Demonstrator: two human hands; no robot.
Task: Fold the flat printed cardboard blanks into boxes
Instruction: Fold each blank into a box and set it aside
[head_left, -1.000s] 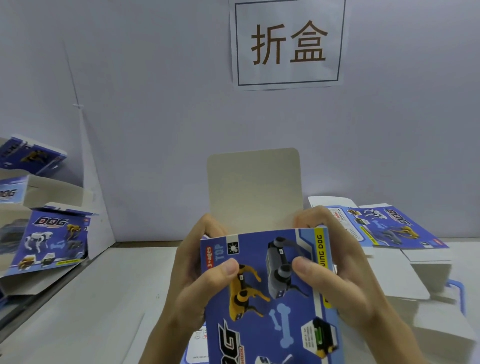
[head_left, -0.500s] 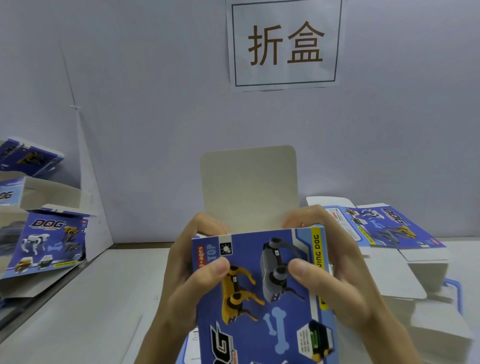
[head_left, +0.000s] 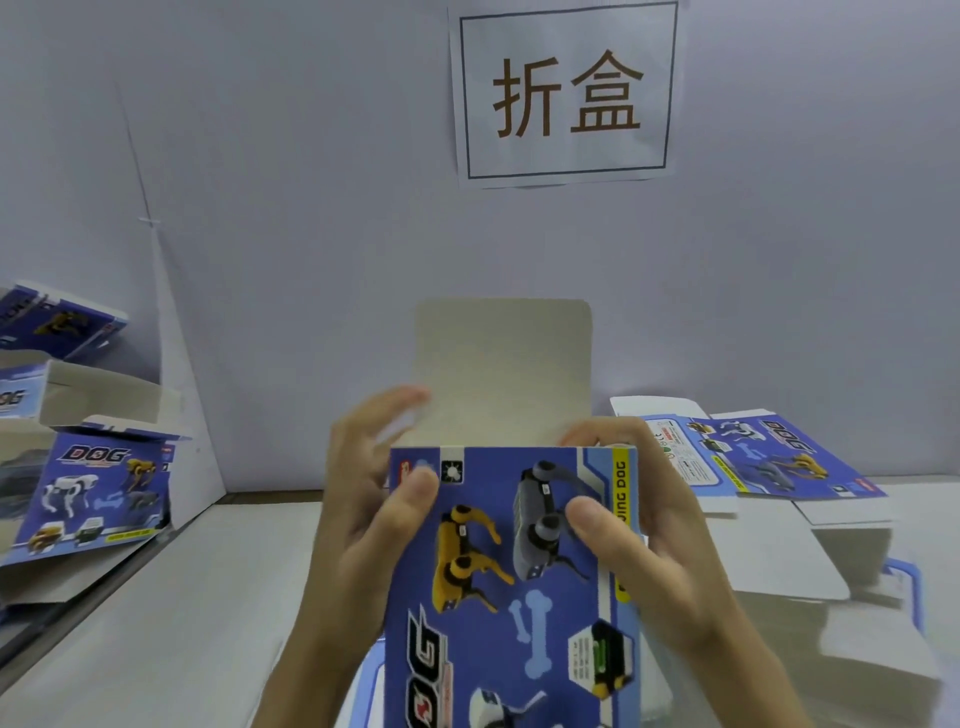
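Now, the box (head_left: 519, 597): you are holding it up close in front of you, printed blue face towards you, its lower end running out of the bottom of the view.
Left hand (head_left: 358, 519): you are wrapping it round the box's left edge, the thumb pressing on the blue face near the top left corner. The fingers are reaching up behind, beside the flap's lower left corner, too blurred to tell whether they are touching it.
Right hand (head_left: 670, 545): you are gripping the box's right edge with it, thumb lying on the grey dog picture, fingers curling round the back at the top right corner.
Top flap (head_left: 504, 369): it is standing upright above the box, showing you its plain grey inner side.
Table (head_left: 208, 597): it is lying pale beneath your hands.
Flat blanks (head_left: 753, 457): they are lying in a stack on the table beyond your right hand, the top one printed side up. A blue rim (head_left: 906, 577) is showing beside the stack.
Folded boxes (head_left: 93, 493): they are leaning in a loose heap at your far left.
Sign (head_left: 566, 93): it is hanging on the wall (head_left: 311, 208) straight ahead, bearing two brown characters in a dark frame.
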